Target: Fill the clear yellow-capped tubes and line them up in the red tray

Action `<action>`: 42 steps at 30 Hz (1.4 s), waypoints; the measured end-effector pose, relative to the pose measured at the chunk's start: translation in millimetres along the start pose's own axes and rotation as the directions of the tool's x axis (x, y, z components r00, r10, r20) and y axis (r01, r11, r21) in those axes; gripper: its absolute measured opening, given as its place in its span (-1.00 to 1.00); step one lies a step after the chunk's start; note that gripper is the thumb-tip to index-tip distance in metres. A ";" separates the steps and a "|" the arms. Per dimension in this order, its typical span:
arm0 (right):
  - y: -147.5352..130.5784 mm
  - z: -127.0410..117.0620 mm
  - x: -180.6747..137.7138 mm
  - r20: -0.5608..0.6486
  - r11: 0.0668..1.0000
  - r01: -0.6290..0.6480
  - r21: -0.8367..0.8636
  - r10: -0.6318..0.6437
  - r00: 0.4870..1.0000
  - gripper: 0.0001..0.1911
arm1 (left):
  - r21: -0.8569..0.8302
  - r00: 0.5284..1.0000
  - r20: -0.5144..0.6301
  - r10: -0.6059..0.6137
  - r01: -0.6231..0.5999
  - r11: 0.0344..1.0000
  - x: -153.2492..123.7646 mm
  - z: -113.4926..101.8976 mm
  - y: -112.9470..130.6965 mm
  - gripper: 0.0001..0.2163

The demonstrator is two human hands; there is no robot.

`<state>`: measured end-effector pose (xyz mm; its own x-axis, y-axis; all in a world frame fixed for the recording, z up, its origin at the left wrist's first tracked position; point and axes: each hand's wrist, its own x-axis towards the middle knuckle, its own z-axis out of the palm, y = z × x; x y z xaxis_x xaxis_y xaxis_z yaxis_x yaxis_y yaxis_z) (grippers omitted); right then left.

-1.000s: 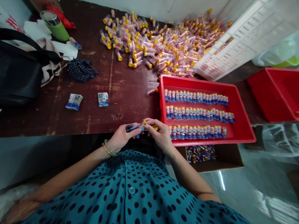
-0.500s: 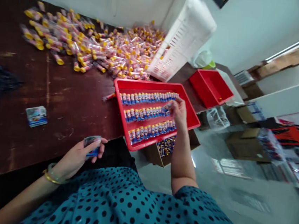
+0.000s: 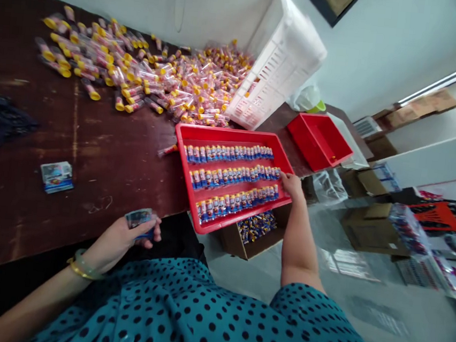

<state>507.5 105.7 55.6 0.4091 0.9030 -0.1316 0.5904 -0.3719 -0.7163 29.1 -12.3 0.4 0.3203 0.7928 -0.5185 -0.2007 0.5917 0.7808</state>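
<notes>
A small stack of blue printed cards [image 3: 139,217] is held in my left hand [image 3: 125,236], thumb on top and fingers curled beneath, over the table's front edge. My right hand [image 3: 292,187] is at the right side of a shallow red tray [image 3: 237,135]. Its fingers are drawn together at the right end of the middle row of small tubes [image 3: 233,176]; what they pinch, if anything, is hidden. Three rows of these blue-labelled tubes with yellow ends stand in the tray. Two more card stacks [image 3: 56,177] lie on the table at left.
Clear-wrapped tubes with yellow caps [image 3: 140,76] are heaped along the wall beside a tilted white basket [image 3: 276,63]. A red bin [image 3: 317,139] stands at right. Below the tray is a cardboard box [image 3: 241,245] of small pieces. Dark cloth [image 3: 1,121] lies far left.
My right hand has moved right and slightly down along the middle row, which now reaches farther toward the tray's right side. My left hand keeps its cards almost in place.
</notes>
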 end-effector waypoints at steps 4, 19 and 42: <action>-49.0 63.9 -45.1 0.316 0.981 0.102 0.163 -0.150 0.937 -0.81 | -0.149 1.000 0.003 0.025 -0.024 0.989 8.2 11.0 0.9 -0.66; -134.5 231.4 -177.5 0.649 0.838 0.416 0.353 -0.540 0.536 -0.77 | -0.117 0.982 -0.112 0.151 -0.164 0.979 -0.9 -13.6 0.4 -0.70; -155.5 209.7 -157.6 0.500 0.630 -0.175 0.757 -0.385 0.776 -0.71 | -0.008 0.948 -0.097 0.302 -0.304 0.953 3.8 -22.9 -4.0 -0.78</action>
<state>205.4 66.4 44.0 -0.2576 0.9514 -0.1689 -0.2258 -0.2292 -0.9468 9.9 -8.4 -12.6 0.1530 0.9447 -0.2899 -0.2957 0.3237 0.8988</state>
